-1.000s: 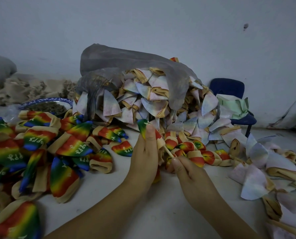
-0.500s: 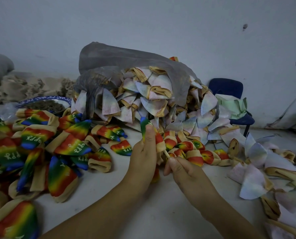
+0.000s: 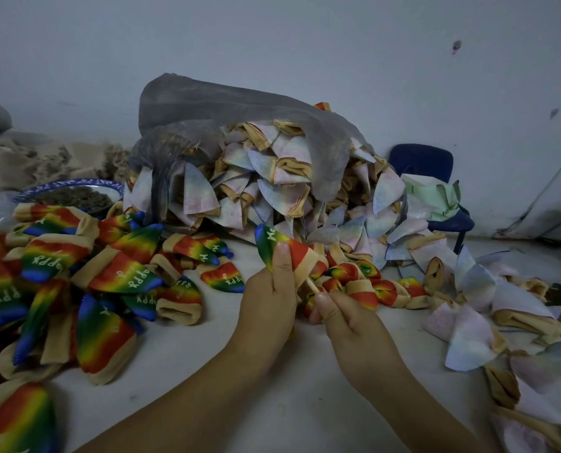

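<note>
Red, yellow, green and blue cloth with a beige cuff is pinched in the fingers (image 3: 281, 256) of the left hand (image 3: 266, 305). The thumb presses on the front of this small sock (image 3: 274, 240), which stands upright just above the counter (image 3: 272, 403), blue tip upward. The right hand (image 3: 347, 322) pinches a thin wooden stick (image 3: 311, 284) between the thumb and the curled fingers. The stick's far end goes into the cuff and is hidden there. The other left fingers are behind the cloth. The white letters on the sock are partly covered and hard to read. To the left lies a heap of rainbow socks (image 3: 122, 276). Behind, pale socks (image 3: 266, 191) spill from a grey plastic bag (image 3: 223, 106).
</note>
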### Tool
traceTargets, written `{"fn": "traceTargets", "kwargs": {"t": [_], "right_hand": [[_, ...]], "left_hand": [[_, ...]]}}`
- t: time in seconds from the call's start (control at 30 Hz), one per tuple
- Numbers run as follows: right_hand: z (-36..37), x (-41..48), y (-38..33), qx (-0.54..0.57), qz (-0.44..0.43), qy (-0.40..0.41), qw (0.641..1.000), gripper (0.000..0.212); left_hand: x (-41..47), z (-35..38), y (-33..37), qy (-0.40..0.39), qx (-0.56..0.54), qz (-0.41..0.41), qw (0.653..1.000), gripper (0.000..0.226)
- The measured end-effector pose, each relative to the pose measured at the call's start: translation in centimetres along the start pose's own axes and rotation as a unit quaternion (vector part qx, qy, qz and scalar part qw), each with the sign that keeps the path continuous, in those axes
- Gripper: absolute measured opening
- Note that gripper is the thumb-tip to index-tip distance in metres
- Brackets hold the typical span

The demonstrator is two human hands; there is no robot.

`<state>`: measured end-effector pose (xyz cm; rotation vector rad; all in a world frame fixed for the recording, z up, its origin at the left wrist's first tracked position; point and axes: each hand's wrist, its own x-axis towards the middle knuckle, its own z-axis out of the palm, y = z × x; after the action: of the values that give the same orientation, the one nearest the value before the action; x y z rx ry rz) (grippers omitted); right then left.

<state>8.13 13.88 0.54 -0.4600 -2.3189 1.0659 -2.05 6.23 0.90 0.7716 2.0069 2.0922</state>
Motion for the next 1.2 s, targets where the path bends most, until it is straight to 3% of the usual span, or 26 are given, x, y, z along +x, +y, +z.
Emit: {"fn": "traceTargets", "kwargs": {"t": [0.17,0.27,0.43,0.5,0.63,0.73,0.87,1.07,1.2], "right_hand": [[-2.0,0.5,0.9,-0.079,-0.017,-0.012,0.997,0.04],[-4.6,1.4,1.9,-0.193,-0.048,-0.017,0.98,0.048],[-5.6,1.8,2.1,-0.242,-0.091,-0.021,0.966,0.049],[-5.0,1.5,2.1,-0.226,-0.075,-0.032,0.971,0.049],[-3.8,0.7,1.8,-0.146,-0.038,-0.025,0.988,0.046],[-2.3,0.2,0.9,-0.055,0.005,-0.026,0.998,0.033],[-0.4,-0.1,0.7,0.046,0.072,-0.025,0.996,0.034],[-1.3,0.4,1.6,-0.058,0.018,-0.009,0.998,0.042],[-3.1,1.1,3.3,-0.129,-0.014,0.008,0.992,0.045]], "left_hand": [[0.1,-0.3,-0.2,-0.08,0.033,-0.024,0.996,0.07],[0.1,-0.3,0.2,-0.109,0.004,-0.028,0.994,0.052],[0.9,-0.3,-0.4,-0.102,-0.06,-0.11,0.987,0.028],[0.8,-0.1,-0.3,-0.109,-0.065,-0.103,0.987,0.033],[0.2,0.4,0.2,-0.107,0.0,-0.063,0.992,0.066],[0.1,0.7,0.3,-0.089,0.05,-0.051,0.993,0.067],[0.7,0.9,0.1,-0.076,0.14,-0.02,0.987,0.062],[0.2,0.7,-0.3,-0.098,0.169,-0.012,0.981,0.059],[0.1,0.3,-0.6,-0.142,0.086,-0.056,0.985,0.054]]}}
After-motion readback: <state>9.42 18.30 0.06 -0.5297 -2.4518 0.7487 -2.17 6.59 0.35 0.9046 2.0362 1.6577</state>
